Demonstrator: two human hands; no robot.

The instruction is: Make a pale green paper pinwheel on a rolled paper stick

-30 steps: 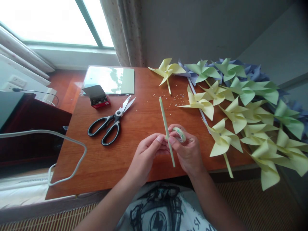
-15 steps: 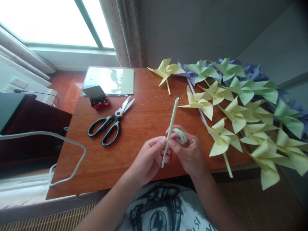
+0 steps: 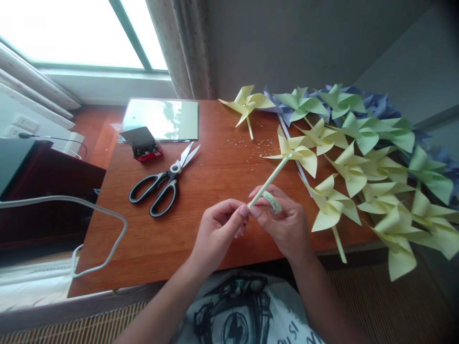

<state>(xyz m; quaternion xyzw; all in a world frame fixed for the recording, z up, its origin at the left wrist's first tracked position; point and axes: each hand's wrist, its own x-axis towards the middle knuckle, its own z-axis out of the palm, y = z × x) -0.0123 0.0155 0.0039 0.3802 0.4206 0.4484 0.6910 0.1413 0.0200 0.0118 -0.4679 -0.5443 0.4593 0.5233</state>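
Note:
My left hand pinches the lower end of a thin pale-yellow rolled paper stick, which slants up and to the right toward the pinwheels. A small roll of clear tape sits in my right hand, whose thumb and fingertips meet the stick beside my left fingers. Both hands hover over the near edge of the wooden table.
Black-handled scissors lie left of my hands, with a small open red box and a pale green sheet behind them. Several yellow, green and blue paper pinwheels crowd the table's right side. A white cable loops at the left edge.
The stick has swung clockwise, from leaning up-left to slanting up-right, and now my hands grip it near its lower end. Both hands stayed in place.

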